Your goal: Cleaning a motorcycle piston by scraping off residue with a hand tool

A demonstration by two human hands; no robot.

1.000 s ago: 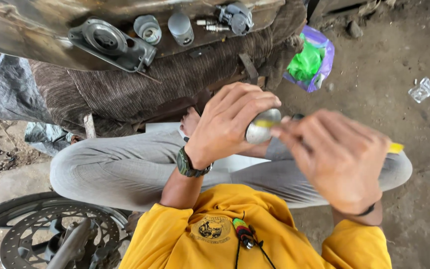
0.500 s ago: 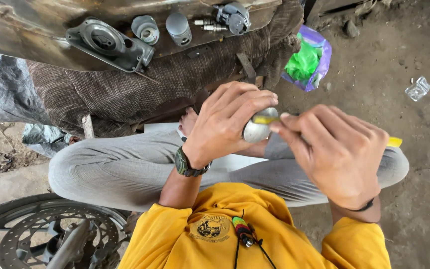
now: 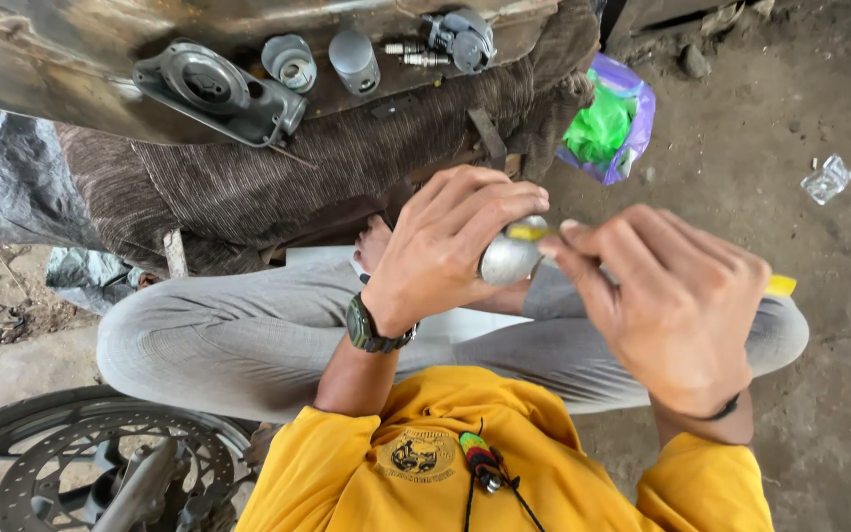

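Left hand (image 3: 445, 251) curled tight around silver metal part (image 3: 507, 258), held mid-air above crossed legs. Right hand (image 3: 672, 296) fingers bent, pinching tool with yellow handle (image 3: 780, 286), tip end at part; tool mostly hidden by hand. Engine parts (image 3: 219, 84) on bench above, well apart.

Left hand (image 3: 450, 246) is raised at chest height, fingers curled tight in a closed grip, wrist bent inward, while the right hand (image 3: 677, 296) sits just beside it, fingers bunched and pinched toward the left.
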